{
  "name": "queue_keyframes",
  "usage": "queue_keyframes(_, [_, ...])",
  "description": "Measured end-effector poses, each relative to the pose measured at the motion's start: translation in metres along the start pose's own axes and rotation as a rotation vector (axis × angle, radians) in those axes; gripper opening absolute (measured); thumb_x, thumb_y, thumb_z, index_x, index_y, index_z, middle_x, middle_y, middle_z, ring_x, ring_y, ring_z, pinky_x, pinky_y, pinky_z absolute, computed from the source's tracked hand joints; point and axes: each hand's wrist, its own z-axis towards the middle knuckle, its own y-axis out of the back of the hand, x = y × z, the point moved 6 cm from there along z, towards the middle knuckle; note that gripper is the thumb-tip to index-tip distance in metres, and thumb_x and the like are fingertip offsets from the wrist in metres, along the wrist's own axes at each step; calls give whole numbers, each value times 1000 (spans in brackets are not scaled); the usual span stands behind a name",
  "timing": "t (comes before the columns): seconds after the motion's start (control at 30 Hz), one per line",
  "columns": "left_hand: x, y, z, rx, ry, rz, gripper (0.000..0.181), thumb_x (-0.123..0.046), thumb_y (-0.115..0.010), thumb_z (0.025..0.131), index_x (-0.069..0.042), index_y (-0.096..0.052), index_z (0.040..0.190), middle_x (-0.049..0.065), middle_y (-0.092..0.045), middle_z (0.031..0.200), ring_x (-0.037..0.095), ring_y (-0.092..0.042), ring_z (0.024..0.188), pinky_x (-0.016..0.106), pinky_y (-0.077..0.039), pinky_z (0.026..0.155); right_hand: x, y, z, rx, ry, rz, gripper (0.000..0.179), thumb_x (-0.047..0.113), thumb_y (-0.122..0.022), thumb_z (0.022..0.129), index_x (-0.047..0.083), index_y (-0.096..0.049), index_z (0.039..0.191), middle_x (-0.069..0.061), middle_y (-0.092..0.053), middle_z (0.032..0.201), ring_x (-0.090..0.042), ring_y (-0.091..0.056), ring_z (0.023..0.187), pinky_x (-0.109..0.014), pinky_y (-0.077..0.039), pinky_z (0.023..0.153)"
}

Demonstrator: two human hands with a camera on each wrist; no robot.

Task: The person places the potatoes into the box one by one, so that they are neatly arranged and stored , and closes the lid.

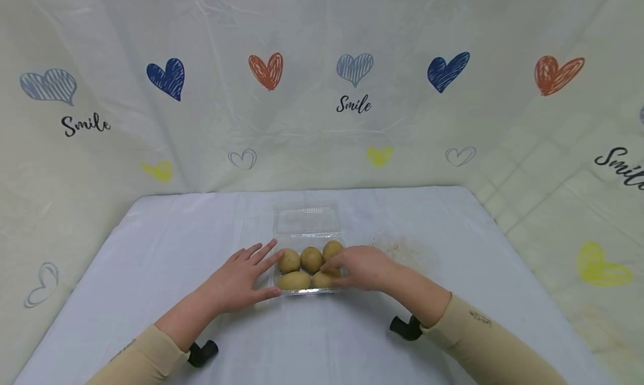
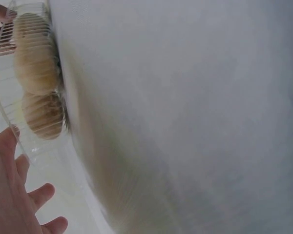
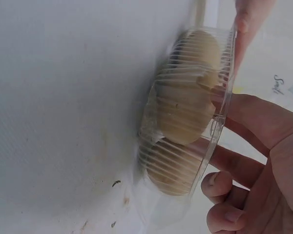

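Observation:
A clear plastic clamshell container (image 1: 307,293) lies on the table with its lid (image 1: 307,222) folded back. Several brown potatoes (image 1: 311,260) sit inside in two rows. My right hand (image 1: 366,267) reaches over the right wall, thumb and fingers around the front right potato (image 1: 322,280); in the right wrist view this potato (image 3: 183,112) shows through the ribbed wall. At the left side, my left hand (image 1: 238,281) has its fingers spread and fairly straight, thumb and fingertips at the container's rim. The left wrist view shows potatoes (image 2: 36,68) through the wall.
A white cloth (image 1: 282,340) covers the table. Brown crumbs of dirt (image 1: 397,246) are scattered right of the container. Behind the table hangs a pale backdrop (image 1: 312,16) printed with hearts. Black wrist mounts (image 1: 406,328) stick out below both sleeves.

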Motion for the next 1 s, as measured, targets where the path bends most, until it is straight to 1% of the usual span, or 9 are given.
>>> queue_keyframes(0.07, [0, 0, 0, -4, 0, -4, 84, -71, -51, 90, -30, -25, 158, 0, -14, 166, 32, -25, 147, 56, -24, 115, -1, -2, 1, 11, 3, 0, 30, 33, -76, 87, 28, -75, 116, 15, -70, 108, -13, -64, 96, -33, -53, 80])
queue_keyframes(0.2, [0, -1, 0, -10, -4, -4, 85, -74, -48, 89, -30, -25, 158, 0, -15, 166, 32, -26, 147, 55, -25, 115, -3, -7, 5, 24, 3, -23, 30, 35, -76, 87, 29, -75, 117, 16, -69, 107, -10, -62, 95, -32, -53, 80])
queue_keyframes(0.33, [-1, 0, -1, -10, -6, -4, 87, -79, -41, 88, -30, -25, 158, 0, -15, 166, 32, -26, 147, 55, -25, 115, -2, -9, 6, 14, 5, -54, 31, 37, -76, 87, 29, -75, 117, 16, -69, 108, -8, -61, 94, -31, -53, 78])
queue_keyframes(0.4, [-1, 0, -1, -9, -6, -4, 88, -80, -39, 88, -30, -26, 158, 0, -15, 166, 32, -26, 147, 55, -25, 115, -1, -8, 7, 7, 4, -61, 31, 37, -77, 86, 28, -75, 116, 14, -69, 105, -8, -61, 92, -31, -53, 76])
queue_keyframes(0.5, [-2, 0, 0, -7, -10, -1, 88, -81, -38, 88, -30, -26, 158, 1, -16, 166, 33, -26, 147, 55, -25, 115, -1, -8, 6, -2, 5, -57, 31, 38, -77, 85, 27, -76, 114, 13, -69, 102, -7, -60, 89, -31, -52, 74])
queue_keyframes(0.6, [-2, -1, 0, -6, -13, 3, 87, -80, -39, 88, -30, -26, 158, 1, -16, 166, 33, -27, 146, 56, -25, 115, -2, -8, 6, -4, 8, -43, 31, 39, -77, 86, 28, -75, 115, 14, -68, 102, -7, -60, 88, -30, -52, 73])
queue_keyframes(0.77, [-3, 1, 0, -17, -20, 5, 86, -78, -43, 89, -29, -28, 158, 2, -18, 165, 34, -28, 146, 56, -27, 114, -6, -6, 3, -9, 1, 8, 33, 40, -75, 86, 28, -75, 117, 14, -67, 107, -10, -62, 96, -32, -53, 78])
queue_keyframes(0.87, [-3, 2, 0, -25, -25, 6, 86, -77, -44, 89, -28, -29, 158, 3, -19, 165, 35, -28, 145, 56, -27, 113, -9, -3, 1, -23, -9, 45, 34, 39, -74, 87, 27, -74, 119, 11, -67, 109, -13, -63, 100, -34, -53, 80])
queue_keyframes(1.0, [-2, 1, 0, -28, -25, 7, 86, -77, -44, 89, -28, -29, 158, 2, -19, 165, 34, -28, 146, 56, -26, 114, -12, 4, -2, -53, 3, 74, 34, 37, -73, 89, 24, -74, 120, 8, -68, 110, -15, -64, 101, -35, -53, 82])
